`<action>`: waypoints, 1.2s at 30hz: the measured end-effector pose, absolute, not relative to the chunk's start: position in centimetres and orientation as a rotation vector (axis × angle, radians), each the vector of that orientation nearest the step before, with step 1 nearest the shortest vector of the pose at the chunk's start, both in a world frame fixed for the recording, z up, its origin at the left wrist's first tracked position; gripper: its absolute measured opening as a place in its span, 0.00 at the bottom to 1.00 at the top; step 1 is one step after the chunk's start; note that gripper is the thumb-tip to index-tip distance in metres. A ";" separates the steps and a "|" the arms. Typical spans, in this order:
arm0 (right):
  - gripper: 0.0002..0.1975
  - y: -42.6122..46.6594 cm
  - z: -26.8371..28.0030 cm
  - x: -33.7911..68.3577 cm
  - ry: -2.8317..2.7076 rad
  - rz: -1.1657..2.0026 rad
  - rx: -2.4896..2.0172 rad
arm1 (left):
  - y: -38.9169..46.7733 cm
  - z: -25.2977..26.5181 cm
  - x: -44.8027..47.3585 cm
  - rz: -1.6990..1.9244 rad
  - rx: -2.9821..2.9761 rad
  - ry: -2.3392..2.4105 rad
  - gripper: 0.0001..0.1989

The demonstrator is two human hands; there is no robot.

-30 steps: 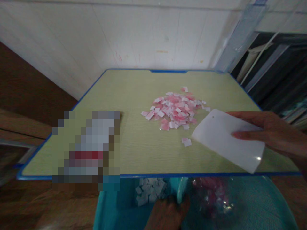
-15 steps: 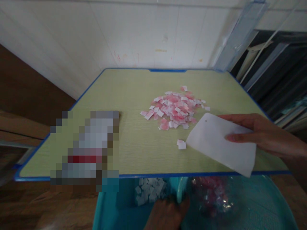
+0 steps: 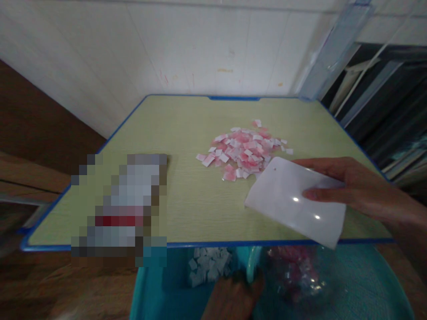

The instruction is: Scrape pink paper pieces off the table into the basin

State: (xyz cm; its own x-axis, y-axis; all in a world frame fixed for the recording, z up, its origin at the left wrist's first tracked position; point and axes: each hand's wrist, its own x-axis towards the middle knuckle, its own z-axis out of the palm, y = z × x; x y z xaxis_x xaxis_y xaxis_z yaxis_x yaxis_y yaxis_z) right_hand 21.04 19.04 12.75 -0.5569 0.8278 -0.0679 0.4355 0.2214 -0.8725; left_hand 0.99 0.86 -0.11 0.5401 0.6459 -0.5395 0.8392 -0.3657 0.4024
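Observation:
My right hand grips a white flexible plastic sheet by its right end, thumb on top and fingers behind. The sheet is tilted over the table, its left edge low by a heap of small pink and white paper squares. Below the table's front edge, my left hand is closed around the rim of a teal container, its fingertips partly in shadow. White paper pieces lie in that container, left of the rim.
The yellow-green tabletop has a blue edge and stands against a white wall. A pixelated object lies at its left. Under the table, a large teal basin holds a clear bag with reddish contents. Dark frames lean at right.
My right hand has moved the white sheet a little left, and it now covers the two loose paper squares that lay apart from the heap. My left hand has stayed in place.

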 end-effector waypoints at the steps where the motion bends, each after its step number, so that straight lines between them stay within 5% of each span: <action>1: 0.23 19.0 12.8 20.8 -2.099 1.268 -1.180 | 0.8 -0.1 1.0 -0.385 2.127 1.196 0.34; 24: 0.25 19.5 12.3 20.1 -2.342 1.012 -1.091 | 0.8 -0.1 1.0 -0.332 2.142 1.189 0.36; 36: 0.28 16.9 14.8 20.8 -2.494 0.317 -1.071 | 0.7 -0.2 0.9 -0.303 2.158 1.187 0.34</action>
